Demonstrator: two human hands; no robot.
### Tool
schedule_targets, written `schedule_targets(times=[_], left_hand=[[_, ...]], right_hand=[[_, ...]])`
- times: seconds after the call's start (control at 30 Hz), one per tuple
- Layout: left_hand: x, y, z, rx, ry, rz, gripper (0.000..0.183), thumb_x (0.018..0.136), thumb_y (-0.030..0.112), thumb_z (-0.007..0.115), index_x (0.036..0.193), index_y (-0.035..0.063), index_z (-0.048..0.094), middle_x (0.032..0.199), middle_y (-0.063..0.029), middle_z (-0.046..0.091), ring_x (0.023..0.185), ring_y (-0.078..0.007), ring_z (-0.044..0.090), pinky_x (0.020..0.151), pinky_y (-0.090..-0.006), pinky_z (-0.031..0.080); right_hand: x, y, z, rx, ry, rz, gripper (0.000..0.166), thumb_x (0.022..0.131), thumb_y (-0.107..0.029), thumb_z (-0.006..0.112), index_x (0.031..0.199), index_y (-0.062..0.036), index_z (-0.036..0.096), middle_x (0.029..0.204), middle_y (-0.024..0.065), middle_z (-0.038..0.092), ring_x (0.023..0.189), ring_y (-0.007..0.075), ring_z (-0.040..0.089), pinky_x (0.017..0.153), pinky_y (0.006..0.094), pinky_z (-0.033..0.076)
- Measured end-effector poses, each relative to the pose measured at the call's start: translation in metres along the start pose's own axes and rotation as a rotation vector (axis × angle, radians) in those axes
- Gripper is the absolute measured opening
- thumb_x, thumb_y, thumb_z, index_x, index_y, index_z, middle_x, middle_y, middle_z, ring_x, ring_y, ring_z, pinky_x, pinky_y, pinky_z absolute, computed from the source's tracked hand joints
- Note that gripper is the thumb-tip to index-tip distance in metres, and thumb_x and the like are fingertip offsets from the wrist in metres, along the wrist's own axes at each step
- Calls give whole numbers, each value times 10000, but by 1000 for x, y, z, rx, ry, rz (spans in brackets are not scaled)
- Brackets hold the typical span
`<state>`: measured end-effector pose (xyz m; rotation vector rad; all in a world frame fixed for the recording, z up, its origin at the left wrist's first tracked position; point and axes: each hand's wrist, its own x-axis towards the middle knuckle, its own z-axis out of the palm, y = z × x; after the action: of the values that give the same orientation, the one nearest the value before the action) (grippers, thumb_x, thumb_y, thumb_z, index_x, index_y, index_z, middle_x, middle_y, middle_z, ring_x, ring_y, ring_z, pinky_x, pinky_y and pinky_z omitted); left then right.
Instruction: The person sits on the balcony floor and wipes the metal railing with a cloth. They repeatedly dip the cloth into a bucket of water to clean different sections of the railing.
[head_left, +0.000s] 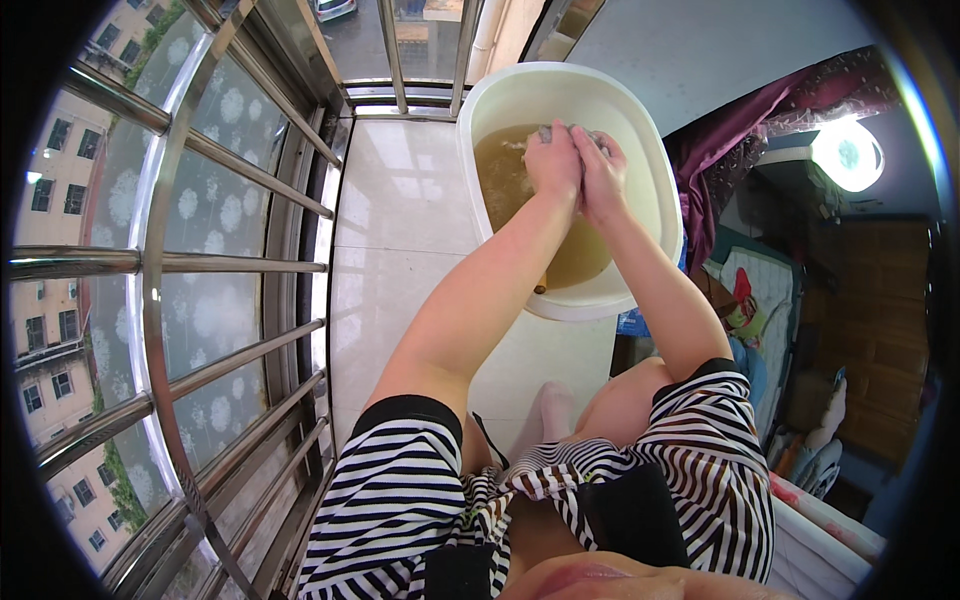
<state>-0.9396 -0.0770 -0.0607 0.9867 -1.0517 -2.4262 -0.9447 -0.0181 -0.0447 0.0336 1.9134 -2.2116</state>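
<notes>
A white plastic tub (570, 79) stands before me, partly filled with murky brownish water (504, 176). Both my hands are pressed together over the water, closed around a grey wet bundle (545, 134) that looks like cloth. My left hand (553, 163) grips it from the left, and my right hand (602, 169) lies against it from the right. Most of the bundle is hidden behind my fingers; only grey bits show past the fingertips. A small brown piece (541, 287) shows at the tub's near side, partly covered by my left forearm.
Pale glossy floor tiles (397, 187) lie under the tub. Metal railings (240, 262) and windows run along the left. On the right hang purple curtains (701, 195), beside a room with a bed (776, 300) and a bright lamp (847, 155). A blue printed package (631, 324) sits by the tub.
</notes>
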Motion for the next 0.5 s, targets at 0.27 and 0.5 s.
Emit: schedule_targets(times=[0.27,0.5], left_hand=[[12,-9,-10,407,129,92,418,924,327,487,863,-56,643,858,-214,675,799,-315,654,724,-411,487],[11,-31,-13,587,250,-163,481,835,369,607,1168,23,574,1158,-219,608,1089,-373,586,943,-439,453]], right_hand=[[26,27,-17,-307,-7,-220,242,827,-217,696,777,15,644,684,23,601,637,84,514,556,258,431],[60,53,-44,-490,-214,35,323,849,-273,678,1058,-30,637,959,72,640,860,137,581,764,260,470]])
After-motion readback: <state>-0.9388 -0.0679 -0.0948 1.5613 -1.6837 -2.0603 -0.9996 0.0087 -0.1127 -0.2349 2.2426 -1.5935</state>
